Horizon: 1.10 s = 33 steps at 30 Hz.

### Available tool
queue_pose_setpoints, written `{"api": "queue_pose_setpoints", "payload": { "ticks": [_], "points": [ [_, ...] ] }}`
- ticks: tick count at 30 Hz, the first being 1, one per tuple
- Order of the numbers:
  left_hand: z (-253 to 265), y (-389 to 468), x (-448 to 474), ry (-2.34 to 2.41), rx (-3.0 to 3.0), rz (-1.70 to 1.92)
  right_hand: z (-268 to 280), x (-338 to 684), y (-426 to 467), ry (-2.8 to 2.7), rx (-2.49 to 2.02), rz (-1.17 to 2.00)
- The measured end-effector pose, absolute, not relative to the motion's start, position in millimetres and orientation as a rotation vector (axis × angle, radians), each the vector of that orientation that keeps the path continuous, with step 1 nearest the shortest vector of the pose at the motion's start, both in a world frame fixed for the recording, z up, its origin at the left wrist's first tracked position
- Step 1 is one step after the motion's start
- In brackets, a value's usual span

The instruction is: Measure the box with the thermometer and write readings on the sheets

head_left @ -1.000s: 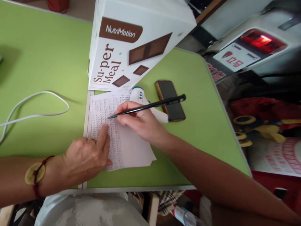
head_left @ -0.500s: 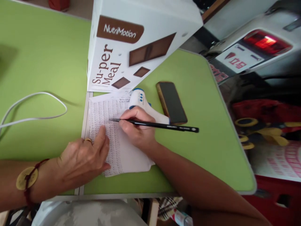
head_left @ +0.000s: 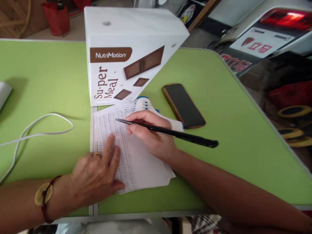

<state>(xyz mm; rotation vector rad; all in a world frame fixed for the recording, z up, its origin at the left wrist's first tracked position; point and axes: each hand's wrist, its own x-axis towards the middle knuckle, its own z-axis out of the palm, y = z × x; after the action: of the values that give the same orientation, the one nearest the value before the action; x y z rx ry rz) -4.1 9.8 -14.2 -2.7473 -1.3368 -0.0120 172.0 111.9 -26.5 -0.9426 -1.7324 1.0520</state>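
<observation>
So far we have the left part of the sheet (head_left: 131,152) on the green table (head_left: 219,97) filled with small rows and the right part blank, our left hand (head_left: 97,175) lying flat on it, our right hand (head_left: 151,133) pinching the pen (head_left: 170,132), tip at the upper rows.

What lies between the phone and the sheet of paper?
In the head view, a white and blue device lies between the phone and the paper, partly hidden by the right hand holding the pen.
</observation>
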Motion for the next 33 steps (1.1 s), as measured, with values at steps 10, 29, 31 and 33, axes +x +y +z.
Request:
{"api": "queue_pose_setpoints", "payload": {
  "ticks": [10,29,31,33],
  "points": [
    [-11.7,13.6,-2.4,-1.341,-2.734,-0.019,-39.8,164.4,117.8,-1.802,-0.876,0.961],
    [-11.8,16.5,-3.1,-1.419,-2.721,-0.019,-56.3,165.1,120.0,-1.920,-0.802,0.824],
    [-12.5,16.7,-3.4,-1.414,-2.727,-0.024,-56.1,165.5,119.8,-1.931,-0.810,0.824],
    [-13.2,16.9,-3.4,-1.411,-2.727,-0.027,-55.7,166.0,119.7,-1.949,-0.818,0.823]
  ]
}}
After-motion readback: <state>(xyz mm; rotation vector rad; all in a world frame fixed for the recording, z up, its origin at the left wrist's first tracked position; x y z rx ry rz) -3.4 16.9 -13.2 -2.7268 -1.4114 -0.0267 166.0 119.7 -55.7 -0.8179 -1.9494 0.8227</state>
